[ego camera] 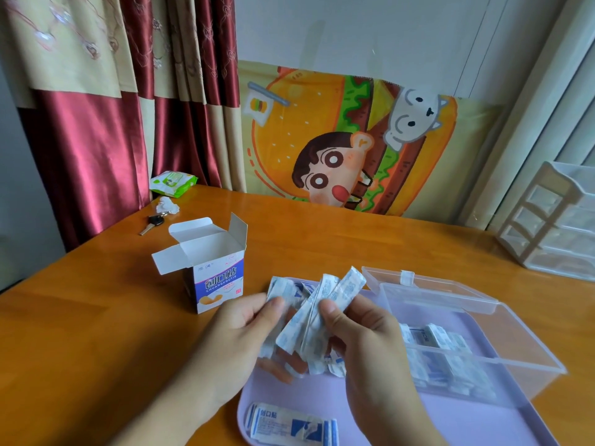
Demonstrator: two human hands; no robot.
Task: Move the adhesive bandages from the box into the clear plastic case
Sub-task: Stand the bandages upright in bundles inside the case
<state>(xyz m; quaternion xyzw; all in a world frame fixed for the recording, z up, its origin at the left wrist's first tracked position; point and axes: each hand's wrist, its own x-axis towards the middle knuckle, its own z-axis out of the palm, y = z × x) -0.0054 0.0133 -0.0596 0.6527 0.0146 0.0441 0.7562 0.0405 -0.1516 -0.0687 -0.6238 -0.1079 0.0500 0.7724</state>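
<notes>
I hold a loose fan of bandages (317, 320) in both hands above the purple mat (289, 397). My left hand (238, 336) has its thumb pressed on the left side of the bunch with fingers curled underneath; my right hand (363, 336) pinches the right side, thumb on top. The strips splay at different angles, so I judge I am squaring them up before they go in.

The box (212, 268) stands open on the table (96, 333) to my left, flaps up; I cannot see to its bottom, so I cannot tell whether any are left inside. The case (476, 342) sits open on the mat to my right, and it already holds a row of bandages. One more packet (291, 428) lies flat on the mat near me.

So part of the job looks done: some are stowed, and this bunch and the loose packet are left.
</notes>
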